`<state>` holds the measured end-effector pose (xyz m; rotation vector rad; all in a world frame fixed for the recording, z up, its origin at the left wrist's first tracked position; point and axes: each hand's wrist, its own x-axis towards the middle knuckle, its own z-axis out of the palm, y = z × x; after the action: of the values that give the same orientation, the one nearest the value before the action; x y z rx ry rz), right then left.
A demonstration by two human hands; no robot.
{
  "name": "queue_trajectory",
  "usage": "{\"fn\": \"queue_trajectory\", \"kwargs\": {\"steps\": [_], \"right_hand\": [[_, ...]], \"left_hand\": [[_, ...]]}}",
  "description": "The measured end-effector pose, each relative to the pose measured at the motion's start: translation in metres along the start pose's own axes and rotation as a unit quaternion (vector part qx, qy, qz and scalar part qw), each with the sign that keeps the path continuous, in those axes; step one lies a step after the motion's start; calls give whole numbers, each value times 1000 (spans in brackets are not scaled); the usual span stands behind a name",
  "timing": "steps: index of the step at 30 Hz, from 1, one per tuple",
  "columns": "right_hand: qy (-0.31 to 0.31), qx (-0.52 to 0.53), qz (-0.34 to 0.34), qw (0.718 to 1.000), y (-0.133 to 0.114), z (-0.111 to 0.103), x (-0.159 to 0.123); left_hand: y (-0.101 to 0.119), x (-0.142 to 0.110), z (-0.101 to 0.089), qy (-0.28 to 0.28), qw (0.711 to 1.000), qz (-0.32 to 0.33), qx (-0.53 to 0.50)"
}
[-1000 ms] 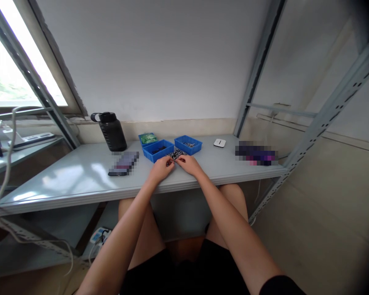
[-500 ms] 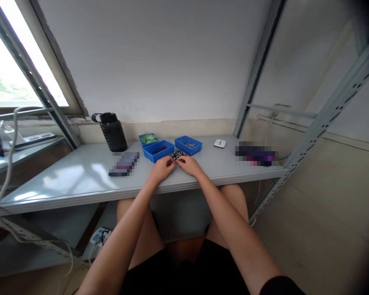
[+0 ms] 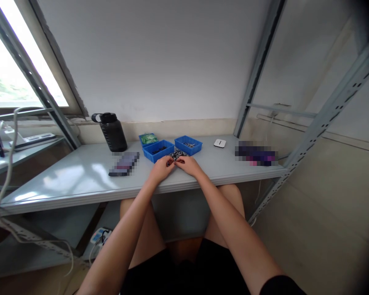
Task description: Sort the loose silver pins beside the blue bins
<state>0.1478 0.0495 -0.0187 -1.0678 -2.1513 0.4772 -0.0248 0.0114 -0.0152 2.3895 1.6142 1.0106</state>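
My left hand (image 3: 162,169) and my right hand (image 3: 188,164) meet fingertip to fingertip near the front of the grey table (image 3: 80,176). Both are closed in a pinch; whatever lies between the fingers is too small to make out. Just behind them is a pile of small black and silver parts (image 3: 177,154). A blue bin (image 3: 158,157) with dark small pieces stands behind my left hand. Behind my right hand, another blue bin (image 3: 197,148) holds silvery, screw-like pieces. A third blue bin (image 3: 140,140) at the back has a green packet (image 3: 149,138) in it.
A black water bottle (image 3: 114,133) stands at the back left, with a blurred-out flat object (image 3: 124,164) before it. To the right lie a small white square object (image 3: 219,143) and a blurred-out dark purple item (image 3: 255,154). Metal posts (image 3: 260,65) rise at the table's ends.
My hands stay in the same place with fingertips together, shifting only very slightly. My knees have moved a little closer together below the table.
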Motion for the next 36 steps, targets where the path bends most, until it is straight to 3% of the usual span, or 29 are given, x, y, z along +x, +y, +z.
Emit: {"fn": "queue_trajectory", "kwargs": {"steps": [14,36], "right_hand": [[39,10,4,999,-4,-1,-1],[5,15,-10,1000,-1,1,0]], "left_hand": [[-3,0,3,-11,1000,-3,2],[0,0,0,10,1000,8,-21]]}}
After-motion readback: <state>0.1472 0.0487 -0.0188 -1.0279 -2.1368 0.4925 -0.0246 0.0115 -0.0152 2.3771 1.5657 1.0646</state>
